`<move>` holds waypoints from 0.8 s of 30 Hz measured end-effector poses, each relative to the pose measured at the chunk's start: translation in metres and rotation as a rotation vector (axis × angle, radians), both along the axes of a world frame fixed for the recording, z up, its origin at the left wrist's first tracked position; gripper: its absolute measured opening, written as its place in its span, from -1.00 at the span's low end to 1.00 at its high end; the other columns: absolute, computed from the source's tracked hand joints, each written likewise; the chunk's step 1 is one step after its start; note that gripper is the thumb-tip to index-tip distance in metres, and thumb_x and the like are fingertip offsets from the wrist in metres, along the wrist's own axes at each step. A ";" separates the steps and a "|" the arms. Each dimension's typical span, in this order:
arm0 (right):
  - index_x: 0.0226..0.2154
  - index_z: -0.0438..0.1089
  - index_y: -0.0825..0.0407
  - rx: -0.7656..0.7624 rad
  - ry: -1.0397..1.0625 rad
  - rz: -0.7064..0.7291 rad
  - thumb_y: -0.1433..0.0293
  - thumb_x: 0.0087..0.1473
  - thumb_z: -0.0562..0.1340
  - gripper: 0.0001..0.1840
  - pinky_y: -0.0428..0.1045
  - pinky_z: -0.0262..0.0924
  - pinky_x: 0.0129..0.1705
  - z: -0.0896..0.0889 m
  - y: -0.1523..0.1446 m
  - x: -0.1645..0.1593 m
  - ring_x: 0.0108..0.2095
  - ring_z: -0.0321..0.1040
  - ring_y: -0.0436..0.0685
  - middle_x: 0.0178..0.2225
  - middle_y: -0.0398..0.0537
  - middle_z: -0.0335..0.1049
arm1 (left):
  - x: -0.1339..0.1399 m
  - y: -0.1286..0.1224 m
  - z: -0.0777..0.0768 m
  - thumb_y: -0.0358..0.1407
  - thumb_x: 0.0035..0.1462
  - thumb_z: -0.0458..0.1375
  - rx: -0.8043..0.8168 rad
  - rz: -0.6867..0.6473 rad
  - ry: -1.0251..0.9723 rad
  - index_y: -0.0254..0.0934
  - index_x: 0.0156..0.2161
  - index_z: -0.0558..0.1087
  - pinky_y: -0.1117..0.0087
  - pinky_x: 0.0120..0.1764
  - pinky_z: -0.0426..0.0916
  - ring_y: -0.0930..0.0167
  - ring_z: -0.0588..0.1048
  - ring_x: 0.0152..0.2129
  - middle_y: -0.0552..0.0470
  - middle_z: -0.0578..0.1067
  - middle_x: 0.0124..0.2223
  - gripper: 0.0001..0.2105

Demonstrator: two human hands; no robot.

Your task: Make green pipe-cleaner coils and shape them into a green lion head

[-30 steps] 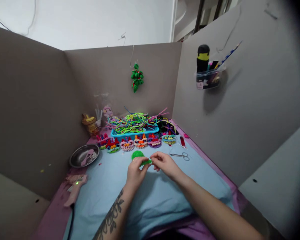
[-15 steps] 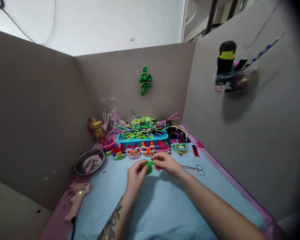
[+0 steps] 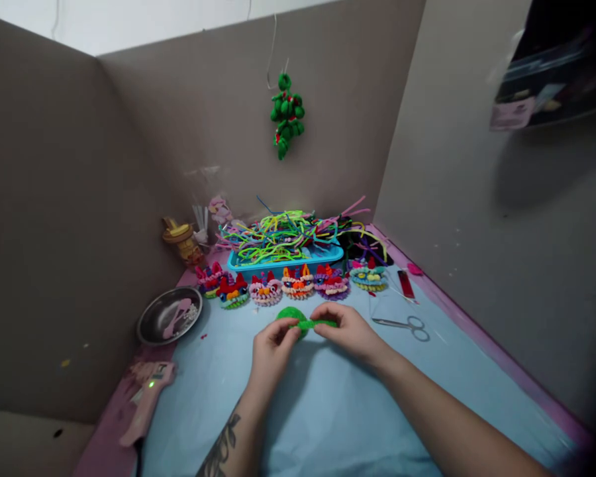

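Left hand (image 3: 272, 348): its grip is closed, thumb and fingers pinching the left part of the green strip (image 3: 306, 325).
Right hand (image 3: 350, 332): its grip is also closed on the strip, just beside the left one, with a green end showing past the thumb.
Green strip: it spans the small gap between the two grips, above the counter (image 3: 213, 404).
Green round (image 3: 291, 313): just beyond the left grip's fingers; whether it joins the strip cannot be told.
Heads (image 3: 298, 285): six, many-coloured, in a row beyond both grips.
Tray (image 3: 285, 267): blue, behind the heads, heaped with coloured stems (image 3: 278, 232).
Scissors (image 3: 416, 327): right of the right grip, tips pointing toward it.
Bowl (image 3: 151, 324): metal, well left of the left grip, with a pink spoon (image 3: 175, 319) and white beads (image 3: 191, 317) in it.
Pink tool (image 3: 146, 412): left of the left grip and nearer the person, its green light lit.
Ornament (image 3: 287, 119): green and red, hanging beyond and above the grips.
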State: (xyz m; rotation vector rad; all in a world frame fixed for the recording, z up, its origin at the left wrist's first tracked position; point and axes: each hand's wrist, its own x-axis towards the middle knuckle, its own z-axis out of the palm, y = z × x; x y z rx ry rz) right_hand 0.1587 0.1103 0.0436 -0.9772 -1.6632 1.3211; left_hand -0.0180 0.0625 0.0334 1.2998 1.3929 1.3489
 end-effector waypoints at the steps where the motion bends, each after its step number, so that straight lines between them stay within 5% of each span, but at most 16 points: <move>1: -0.33 0.46 0.05 0.025 -0.030 0.030 0.41 -0.10 0.25 -0.81 0.00 0.25 -0.20 0.000 -0.001 0.000 -0.28 0.41 0.14 -0.34 -0.07 0.51 | 0.000 -0.001 -0.001 -0.28 -0.01 0.22 0.031 -0.008 0.025 -0.34 -0.30 0.56 0.39 -0.29 0.41 0.36 0.53 -0.40 -0.08 0.59 -0.32 -0.82; 6: -0.21 0.51 0.03 0.141 -0.157 0.086 0.36 0.00 0.23 -0.74 0.06 0.26 -0.10 0.000 -0.009 0.000 -0.16 0.43 0.21 -0.19 0.00 0.54 | 0.000 -0.006 -0.002 -0.33 0.02 0.22 0.172 -0.063 0.163 -0.29 -0.31 0.57 0.42 -0.28 0.40 0.37 0.52 -0.36 -0.06 0.57 -0.30 -0.88; 13: -0.33 0.52 0.01 0.242 -0.177 0.003 0.43 0.04 0.22 -0.85 -0.03 0.25 -0.23 0.000 -0.014 -0.004 -0.30 0.44 0.12 -0.34 -0.08 0.54 | 0.004 -0.010 -0.002 -0.32 -0.02 0.24 0.116 0.003 0.184 -0.29 -0.32 0.57 0.43 -0.36 0.39 0.40 0.52 -0.47 -0.02 0.58 -0.39 -0.87; 24: -0.37 0.50 -0.02 0.432 -0.095 -0.093 0.49 0.02 0.25 -0.88 0.01 0.24 -0.17 -0.005 -0.015 -0.007 -0.30 0.41 0.10 -0.39 -0.10 0.50 | 0.003 -0.006 0.000 -0.26 -0.12 0.30 -0.059 -0.001 -0.153 -0.34 -0.35 0.53 0.45 -0.40 0.37 0.44 0.49 -0.52 0.01 0.57 -0.45 -0.80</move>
